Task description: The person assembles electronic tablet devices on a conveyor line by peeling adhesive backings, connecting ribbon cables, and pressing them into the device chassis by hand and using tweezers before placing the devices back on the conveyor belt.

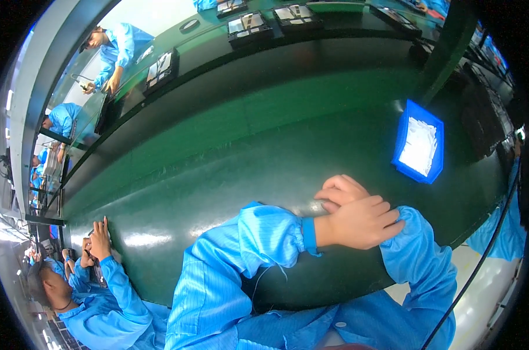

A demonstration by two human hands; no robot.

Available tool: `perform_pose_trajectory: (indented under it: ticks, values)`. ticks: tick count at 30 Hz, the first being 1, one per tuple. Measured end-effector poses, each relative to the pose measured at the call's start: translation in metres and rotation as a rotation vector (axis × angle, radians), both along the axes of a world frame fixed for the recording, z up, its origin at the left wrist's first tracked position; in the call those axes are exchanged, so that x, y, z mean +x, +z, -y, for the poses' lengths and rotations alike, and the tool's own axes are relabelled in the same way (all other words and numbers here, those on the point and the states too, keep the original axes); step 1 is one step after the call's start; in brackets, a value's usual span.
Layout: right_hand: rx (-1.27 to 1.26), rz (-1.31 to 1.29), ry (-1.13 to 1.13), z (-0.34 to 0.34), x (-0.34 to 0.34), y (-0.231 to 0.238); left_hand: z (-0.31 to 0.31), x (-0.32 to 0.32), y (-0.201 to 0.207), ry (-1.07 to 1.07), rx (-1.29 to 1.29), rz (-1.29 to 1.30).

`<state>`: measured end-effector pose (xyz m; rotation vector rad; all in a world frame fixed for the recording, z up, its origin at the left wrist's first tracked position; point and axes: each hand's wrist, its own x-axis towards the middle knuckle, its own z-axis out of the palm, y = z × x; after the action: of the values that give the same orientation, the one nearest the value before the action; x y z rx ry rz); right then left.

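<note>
My left hand (357,224) lies across my right wrist, its fingers closed over the wrist and the blue cuff of the right sleeve. Beneath and beyond it, my right hand (343,190) rests on the dark green table (229,169), pointing left. Its fingers are loosely curled and no object shows in them; the back of that hand is partly covered by my left hand. Both forearms are in blue striped sleeves (270,233) and cross near the table's front edge.
To the right stands a blue bin (402,140) of white strips or packets. Behind the table, a raised shelf carries several black trays (248,29). A metal post (448,52) rises at the right. A co-worker (107,297) sits at my left; others work beyond.
</note>
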<state>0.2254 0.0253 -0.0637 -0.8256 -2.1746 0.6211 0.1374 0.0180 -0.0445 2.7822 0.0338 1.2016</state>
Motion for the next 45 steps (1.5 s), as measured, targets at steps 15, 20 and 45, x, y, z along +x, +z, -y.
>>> perform_pose_trajectory:
  ticks: [15,20,45]
  values:
    - [0.004,-0.001,0.006,0.0005,-0.0012,0.0011,0.0005,-0.0015,0.0017,0.004,-0.003,0.008]
    - [0.006,0.001,0.002,-0.0003,0.0019,-0.0019,-0.001,-0.0002,0.0013,-0.004,0.003,-0.004]
    - [0.011,0.021,-0.008,0.0005,0.0012,0.0013,-0.0013,0.0011,0.0006,0.012,0.003,0.004]
